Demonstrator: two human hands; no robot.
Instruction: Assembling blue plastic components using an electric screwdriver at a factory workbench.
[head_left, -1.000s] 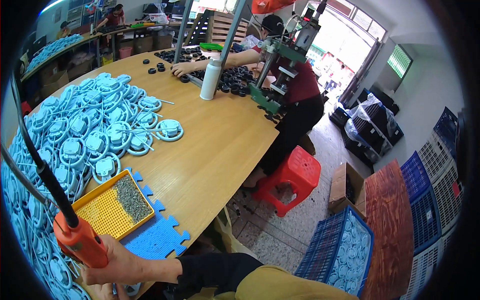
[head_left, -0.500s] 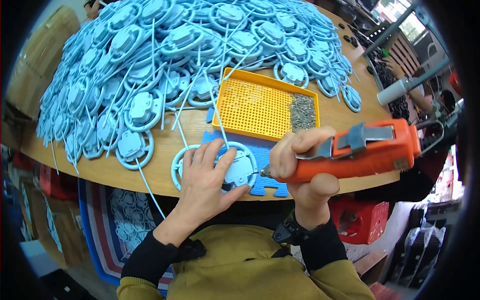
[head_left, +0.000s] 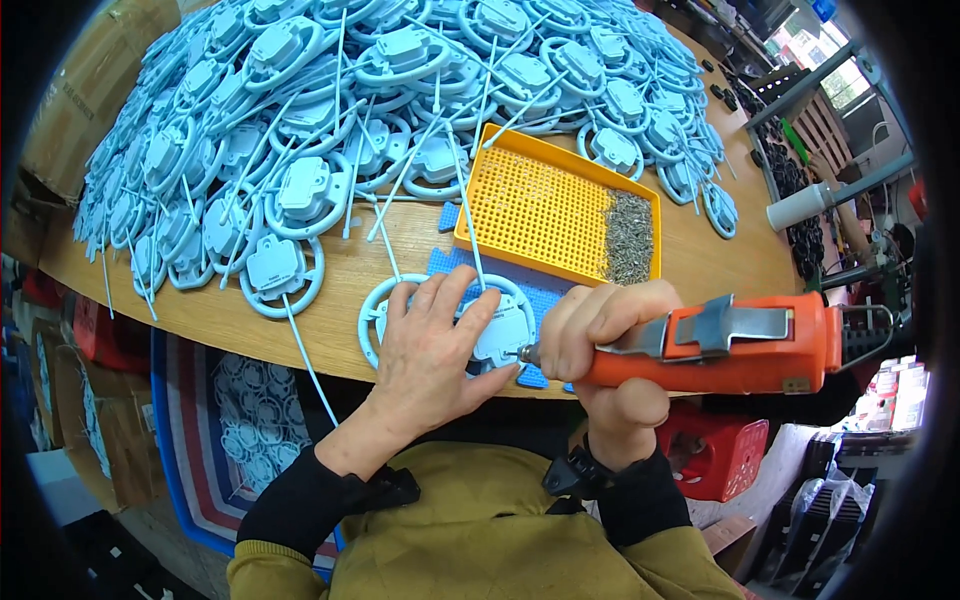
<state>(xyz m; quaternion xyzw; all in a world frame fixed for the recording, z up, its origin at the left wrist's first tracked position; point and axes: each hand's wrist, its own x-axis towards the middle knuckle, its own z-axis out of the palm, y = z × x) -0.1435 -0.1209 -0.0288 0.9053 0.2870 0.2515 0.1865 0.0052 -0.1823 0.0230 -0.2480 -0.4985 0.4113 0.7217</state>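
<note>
Right hand: while its thin bit points at the plate, the right hand (head_left: 595, 330) is wrapped firmly around an orange electric screwdriver (head_left: 770, 365).
Left hand: fingers fanned out, the left hand (head_left: 430, 345) lies across the work and seems to be holding it down rather than pinching anything.
Light blue ring: the one with the boxy plate (head_left: 505, 330) is under the left fingers, at the near edge of the table (head_left: 700, 270); can't tell if a second ring is tucked beneath that palm.
Bit: right by the plate's near right corner; too small to tell if a screw is seated there.
Step, my read: driving a screw into that corner. The move from here calls for keeping the bit lined up and the ring pinned.
Blue foam mat: pokes out (head_left: 545, 292) just beyond the ring.
Yellow tray: just behind (head_left: 530, 210), loose screws (head_left: 629, 238) heaped at its right end.
Pile: loads more blue rings (head_left: 400, 50) past the tray.
Bin: striped tub (head_left: 175, 400) below the table, with more rings inside.
</note>
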